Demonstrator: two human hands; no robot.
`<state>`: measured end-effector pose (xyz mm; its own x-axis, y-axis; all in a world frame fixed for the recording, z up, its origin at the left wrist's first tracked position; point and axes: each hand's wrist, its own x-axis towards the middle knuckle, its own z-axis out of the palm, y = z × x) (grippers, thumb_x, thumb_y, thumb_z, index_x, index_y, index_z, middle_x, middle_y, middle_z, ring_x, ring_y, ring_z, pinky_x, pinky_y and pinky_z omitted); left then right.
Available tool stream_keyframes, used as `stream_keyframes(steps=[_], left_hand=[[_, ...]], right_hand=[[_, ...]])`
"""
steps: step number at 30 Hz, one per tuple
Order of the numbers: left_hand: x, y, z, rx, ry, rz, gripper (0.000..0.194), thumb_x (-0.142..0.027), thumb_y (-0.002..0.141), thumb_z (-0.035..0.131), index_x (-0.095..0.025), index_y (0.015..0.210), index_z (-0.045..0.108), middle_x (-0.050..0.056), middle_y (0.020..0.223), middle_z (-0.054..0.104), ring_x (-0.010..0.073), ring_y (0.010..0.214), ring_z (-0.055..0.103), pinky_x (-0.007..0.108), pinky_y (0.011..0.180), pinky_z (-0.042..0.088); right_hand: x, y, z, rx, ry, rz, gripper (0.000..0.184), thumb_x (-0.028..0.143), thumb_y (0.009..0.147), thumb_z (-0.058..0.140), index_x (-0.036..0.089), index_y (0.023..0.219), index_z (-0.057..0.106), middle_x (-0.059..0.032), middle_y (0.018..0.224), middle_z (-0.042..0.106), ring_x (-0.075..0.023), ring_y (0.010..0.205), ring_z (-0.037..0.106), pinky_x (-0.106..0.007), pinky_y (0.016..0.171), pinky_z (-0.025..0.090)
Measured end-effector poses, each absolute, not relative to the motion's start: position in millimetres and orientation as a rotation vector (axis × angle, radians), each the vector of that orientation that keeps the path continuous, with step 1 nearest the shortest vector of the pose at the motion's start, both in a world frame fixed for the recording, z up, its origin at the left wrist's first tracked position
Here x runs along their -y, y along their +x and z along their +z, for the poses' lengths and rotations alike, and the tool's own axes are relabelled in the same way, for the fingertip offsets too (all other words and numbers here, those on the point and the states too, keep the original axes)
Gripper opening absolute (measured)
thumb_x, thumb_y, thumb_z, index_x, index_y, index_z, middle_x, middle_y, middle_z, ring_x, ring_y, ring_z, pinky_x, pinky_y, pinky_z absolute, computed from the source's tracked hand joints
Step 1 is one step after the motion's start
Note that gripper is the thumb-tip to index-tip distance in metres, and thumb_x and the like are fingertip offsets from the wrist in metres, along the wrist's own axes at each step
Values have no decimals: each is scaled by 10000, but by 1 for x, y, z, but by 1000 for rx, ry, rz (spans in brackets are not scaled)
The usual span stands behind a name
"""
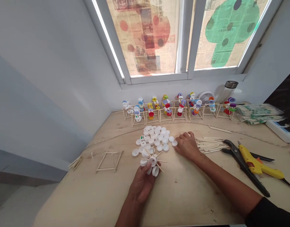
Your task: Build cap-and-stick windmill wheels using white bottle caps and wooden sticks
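Left hand (142,186) closed around a cluster of white bottle caps on crossed sticks (152,162). Its fingers hide the lower part, and how sticks join caps is hard to make out. Cluster held over the bench (182,197), just beside a heap of white caps (154,140).

Right hand (187,146) palm down on the bench, fingers loosely curled, holding nothing. Fingertips near a lone cap (174,143) at the heap's edge; contact unclear.

Loose sticks (210,145) lie right of that hand, then black-handled shears (241,164) partly under a yellow glue gun (256,165). Left of the heap, a square stick frame (109,160). Along the wall, a row of stick stands with colored caps (178,108); a small fan (205,97) stands partly hidden behind them. Bundled sticks (258,113) at right.
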<state>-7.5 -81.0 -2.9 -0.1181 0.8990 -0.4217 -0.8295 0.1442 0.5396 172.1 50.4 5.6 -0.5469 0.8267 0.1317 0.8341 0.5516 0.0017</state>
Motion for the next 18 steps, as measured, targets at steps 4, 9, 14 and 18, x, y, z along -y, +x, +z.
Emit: stream_keyframes(steps=[4,9,14,18], left_hand=[[81,-7,-7,-807,65,1496,118,-75,698,699,-118,806,680,61,788,706,202,750,683,312,723,557],[83,-8,-9,-798,61,1508,98,-76,704,692,-120,790,681,64,790,711,207,747,688,309,719,559],[85,-8,-11,-793,80,1519,111,-76,702,692,-124,803,688,61,791,717,202,746,692,295,728,555],[86,-9,-15,-745,75,1531,130,-79,720,673,-136,835,693,71,821,724,207,761,695,315,768,550]], right_hand=[[-44,164,1,2670,-1401,-97,238,305,842,508,153,915,675,-124,931,696,-269,947,538,-446,956,177],[-40,163,1,2656,-1390,-93,233,303,839,517,151,947,657,-128,930,695,-272,952,533,-454,963,170],[-36,161,3,2661,-1342,-69,207,304,838,522,158,924,642,-115,920,694,-265,940,536,-444,961,180],[-28,161,8,2651,-1309,-42,180,279,818,548,160,929,624,-120,931,687,-268,937,528,-451,960,187]])
